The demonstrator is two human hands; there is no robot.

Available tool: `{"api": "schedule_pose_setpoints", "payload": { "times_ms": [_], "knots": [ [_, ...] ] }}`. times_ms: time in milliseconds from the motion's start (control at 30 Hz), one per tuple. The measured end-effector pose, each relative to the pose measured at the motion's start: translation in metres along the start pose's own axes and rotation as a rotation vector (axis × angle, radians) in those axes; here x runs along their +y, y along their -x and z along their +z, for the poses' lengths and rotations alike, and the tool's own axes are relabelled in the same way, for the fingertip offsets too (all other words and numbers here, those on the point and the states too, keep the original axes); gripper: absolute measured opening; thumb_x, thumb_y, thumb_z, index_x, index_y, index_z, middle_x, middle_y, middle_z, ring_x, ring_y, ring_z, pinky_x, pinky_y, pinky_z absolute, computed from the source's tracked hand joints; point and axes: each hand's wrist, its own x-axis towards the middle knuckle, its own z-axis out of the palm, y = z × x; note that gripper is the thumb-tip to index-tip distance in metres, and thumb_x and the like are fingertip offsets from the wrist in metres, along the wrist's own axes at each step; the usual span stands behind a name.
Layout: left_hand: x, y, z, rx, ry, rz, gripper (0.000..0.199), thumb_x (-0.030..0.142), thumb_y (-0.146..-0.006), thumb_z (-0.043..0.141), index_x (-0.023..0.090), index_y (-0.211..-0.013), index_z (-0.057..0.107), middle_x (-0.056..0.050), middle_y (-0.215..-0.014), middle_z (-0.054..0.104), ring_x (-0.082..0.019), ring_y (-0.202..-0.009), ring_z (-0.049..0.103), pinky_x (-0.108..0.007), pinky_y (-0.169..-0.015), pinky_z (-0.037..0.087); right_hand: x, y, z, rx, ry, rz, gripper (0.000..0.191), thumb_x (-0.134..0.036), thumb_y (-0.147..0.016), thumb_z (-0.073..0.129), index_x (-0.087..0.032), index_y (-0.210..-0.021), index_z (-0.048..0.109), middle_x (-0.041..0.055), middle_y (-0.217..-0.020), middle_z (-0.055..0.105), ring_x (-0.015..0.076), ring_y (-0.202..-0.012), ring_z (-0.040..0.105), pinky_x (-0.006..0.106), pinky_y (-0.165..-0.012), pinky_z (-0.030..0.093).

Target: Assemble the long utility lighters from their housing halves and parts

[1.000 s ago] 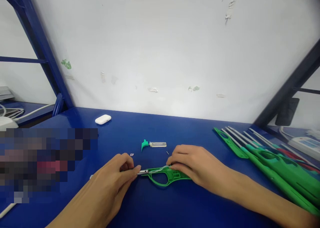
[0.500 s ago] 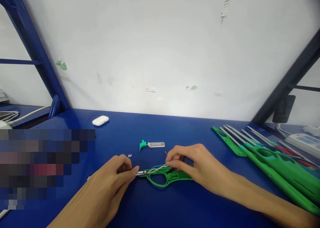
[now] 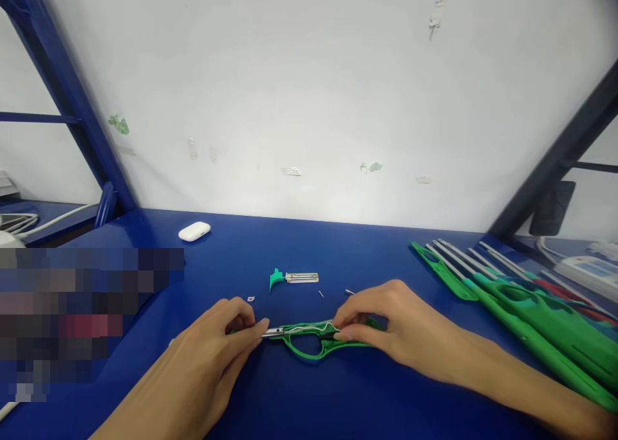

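A green plastic half shell (image 3: 309,356) with a loop lies on the blue table, a metal tube (image 3: 274,332) at its left end. My left hand (image 3: 217,350) pinches that tube between thumb and fingers. Over the right part of the shell, the fingertips of my right hand (image 3: 381,317) are pressed together at a black part and a white wire (image 3: 309,327); exactly what they grip is partly hidden. Behind the shell lie a green trigger piece (image 3: 276,277) and a clear tube part (image 3: 302,277). Small screws (image 3: 321,294) sit near my right hand.
Several green lighter-like tools with metal rods (image 3: 526,337) lie at the right. A white case (image 3: 194,231) rests at the back left. A small light piece (image 3: 250,299) lies beside my left hand. The blue table (image 3: 367,247) meets a white wall. The left side is pixelated.
My right hand has moved slightly right along the shell, and the wire lies closer within it. Two small screws now show more clearly. My left hand keeps its pinch on the tube.
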Motion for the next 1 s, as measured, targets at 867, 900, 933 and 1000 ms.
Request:
{"api": "schedule_pose_setpoints", "payload": {
  "times_ms": [867,900,933,1000],
  "knots": [
    [-0.012,-0.007,-0.010,0.085,-0.110,0.017,0.053,0.055,-0.117,0.037,0.029,-0.125,0.082,-0.008,-0.116,0.082,-0.026,-0.105,0.080,-0.031,-0.079,0.065,-0.003,-0.003,-0.002,0.049,0.055,0.004,0.033,-0.054,-0.105,0.071,-0.028,-0.094,0.088,-0.0005,-0.089,0.085,0.0182,-0.076,0.076,0.028,-0.066,0.053],
    [-0.017,-0.009,-0.012,0.066,-0.105,0.004,0.053,0.055,-0.117,0.037,0.029,-0.124,0.083,-0.007,-0.116,0.081,-0.026,-0.104,0.079,-0.031,-0.077,0.064,-0.004,-0.003,-0.010,0.101,0.115,0.013,0.035,-0.055,-0.107,0.068,-0.029,-0.094,0.087,-0.0013,-0.089,0.085,0.0179,-0.076,0.076,0.028,-0.067,0.053],
    [-0.023,-0.010,-0.012,0.046,-0.099,-0.008,0.053,0.055,-0.116,0.037,0.030,-0.123,0.083,-0.007,-0.116,0.081,-0.026,-0.103,0.079,-0.031,-0.076,0.064,-0.003,-0.003,-0.019,0.176,0.211,0.029,0.037,-0.055,-0.108,0.064,-0.030,-0.094,0.087,-0.0014,-0.090,0.086,0.0182,-0.077,0.077,0.029,-0.068,0.054],
    [-0.035,-0.014,-0.013,0.008,-0.097,-0.030,0.053,0.057,-0.115,0.037,0.032,-0.125,0.082,-0.007,-0.116,0.080,-0.027,-0.102,0.079,-0.033,-0.077,0.064,0.002,-0.003,-0.042,0.317,0.426,0.093,0.043,-0.057,-0.110,0.058,-0.028,-0.097,0.086,0.0024,-0.095,0.086,0.0216,-0.080,0.078,0.032,-0.071,0.056]
  ]
}}
